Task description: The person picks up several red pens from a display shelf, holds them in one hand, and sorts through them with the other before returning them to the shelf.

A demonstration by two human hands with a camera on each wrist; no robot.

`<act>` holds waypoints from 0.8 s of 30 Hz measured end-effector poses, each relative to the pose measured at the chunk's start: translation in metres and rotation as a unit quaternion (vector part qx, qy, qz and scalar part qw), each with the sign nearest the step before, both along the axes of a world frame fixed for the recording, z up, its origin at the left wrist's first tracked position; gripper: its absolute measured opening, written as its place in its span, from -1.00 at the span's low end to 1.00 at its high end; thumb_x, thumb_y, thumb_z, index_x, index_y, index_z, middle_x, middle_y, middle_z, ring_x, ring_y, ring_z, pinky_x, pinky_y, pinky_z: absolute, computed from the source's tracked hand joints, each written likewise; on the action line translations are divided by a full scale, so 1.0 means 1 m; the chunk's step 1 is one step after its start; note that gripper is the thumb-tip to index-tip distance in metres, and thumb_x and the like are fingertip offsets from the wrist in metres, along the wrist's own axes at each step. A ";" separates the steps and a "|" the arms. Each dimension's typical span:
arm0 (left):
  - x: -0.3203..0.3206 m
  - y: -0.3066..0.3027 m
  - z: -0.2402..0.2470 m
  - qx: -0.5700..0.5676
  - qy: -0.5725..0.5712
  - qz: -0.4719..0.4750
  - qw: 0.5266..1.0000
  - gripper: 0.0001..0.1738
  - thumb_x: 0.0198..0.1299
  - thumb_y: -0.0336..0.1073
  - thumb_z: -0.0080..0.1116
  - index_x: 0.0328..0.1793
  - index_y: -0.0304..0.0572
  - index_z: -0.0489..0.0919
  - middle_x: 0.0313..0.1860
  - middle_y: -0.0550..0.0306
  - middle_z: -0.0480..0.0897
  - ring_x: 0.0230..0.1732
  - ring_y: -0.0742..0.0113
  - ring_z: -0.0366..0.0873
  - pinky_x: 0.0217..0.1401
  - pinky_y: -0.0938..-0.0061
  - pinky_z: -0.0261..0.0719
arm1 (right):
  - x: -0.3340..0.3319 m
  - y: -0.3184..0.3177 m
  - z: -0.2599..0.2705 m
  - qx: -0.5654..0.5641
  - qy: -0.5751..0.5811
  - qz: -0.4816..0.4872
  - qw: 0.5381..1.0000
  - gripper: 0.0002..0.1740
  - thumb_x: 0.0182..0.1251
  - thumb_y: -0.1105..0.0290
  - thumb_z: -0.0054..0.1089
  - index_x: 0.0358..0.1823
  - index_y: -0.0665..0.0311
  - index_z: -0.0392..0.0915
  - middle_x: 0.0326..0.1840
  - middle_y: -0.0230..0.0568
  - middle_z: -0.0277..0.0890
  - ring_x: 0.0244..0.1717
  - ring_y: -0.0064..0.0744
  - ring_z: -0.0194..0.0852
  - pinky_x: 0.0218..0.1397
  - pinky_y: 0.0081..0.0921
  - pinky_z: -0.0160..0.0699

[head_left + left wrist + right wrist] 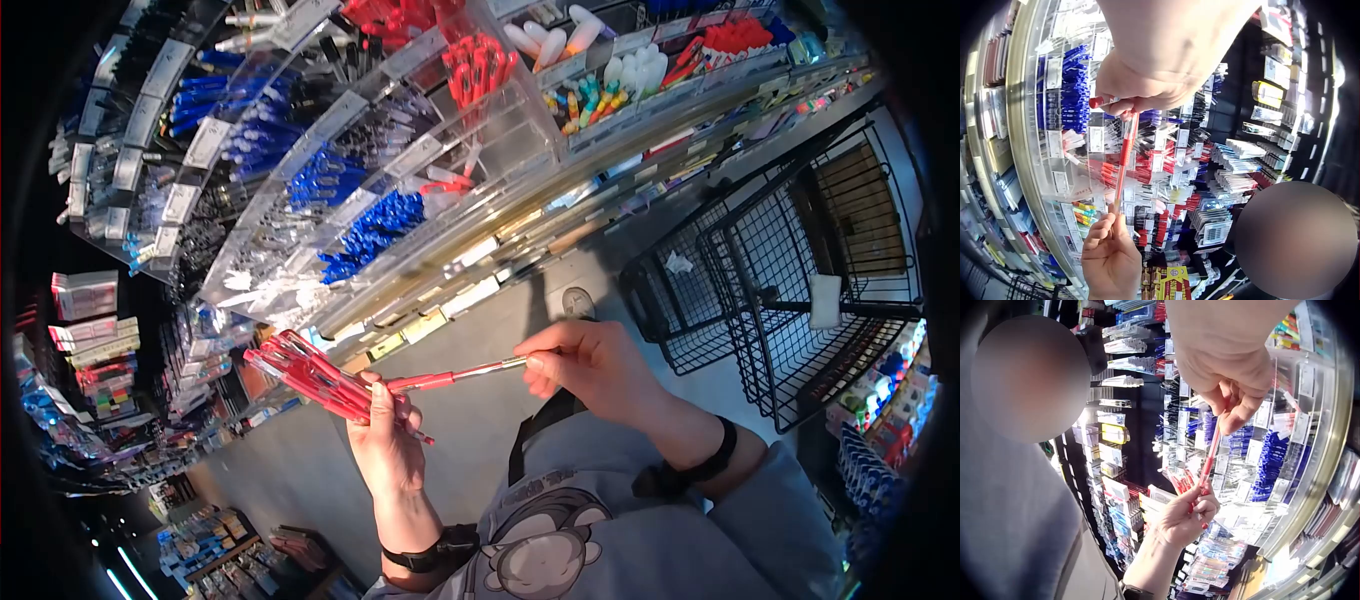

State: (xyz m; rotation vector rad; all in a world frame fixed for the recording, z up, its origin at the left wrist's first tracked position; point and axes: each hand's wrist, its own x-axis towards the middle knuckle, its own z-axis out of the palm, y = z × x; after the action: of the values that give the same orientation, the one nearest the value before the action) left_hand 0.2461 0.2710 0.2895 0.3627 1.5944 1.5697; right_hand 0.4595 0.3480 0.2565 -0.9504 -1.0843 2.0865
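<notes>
In the head view a bundle of red pens [308, 378] is gripped in the left hand [388, 440], fanned out to the left. One clear-barrelled pen with a red part [425, 381] reaches from that hand to the right hand [600, 375], whose thumb and fingers pinch its far end. The left wrist view has the left hand [1154, 81] at the top and the right hand [1111, 256] below, the pen [1124, 153] between them. In the right wrist view the right hand [1229, 387] holds the pen's upper end, above the left hand [1188, 519].
Tiered clear pen racks [400, 160] with blue, black and red pens curve across the top and left. A black wire cart [780, 290] stands at the right. Grey floor [240, 470] shows below the shelf edge, and packaged goods [205, 540] stand at the lower left.
</notes>
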 end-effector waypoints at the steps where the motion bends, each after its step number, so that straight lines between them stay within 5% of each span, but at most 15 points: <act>1: 0.002 -0.007 -0.004 -0.012 -0.004 0.002 1.000 -0.85 0.28 -0.33 0.06 -0.05 -0.10 0.42 -0.45 0.28 0.45 -0.53 0.55 0.29 -0.56 0.67 0.18 | 0.001 -0.006 -0.005 0.001 0.000 0.000 1.000 -0.79 0.32 0.52 0.00 -0.09 0.46 0.52 -0.37 -0.18 0.56 -0.38 -0.55 0.53 -0.29 -0.62 0.54; 24: 0.043 -0.105 -0.040 -0.058 -0.035 0.004 0.998 -0.87 0.30 -0.30 0.04 -0.08 -0.08 0.41 -0.47 0.33 0.37 -0.50 0.55 0.27 -0.55 0.68 0.20 | 0.039 -0.104 -0.052 -0.056 0.031 0.006 0.998 -0.77 0.34 0.48 0.00 -0.06 0.46 0.49 -0.34 -0.21 0.55 -0.35 -0.58 0.53 -0.22 -0.65 0.54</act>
State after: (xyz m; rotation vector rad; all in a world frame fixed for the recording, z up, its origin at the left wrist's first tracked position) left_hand 0.2889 0.1665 0.2500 0.2360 1.6254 1.4715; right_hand 0.4989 0.2435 0.2048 -0.9283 -0.9535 2.1901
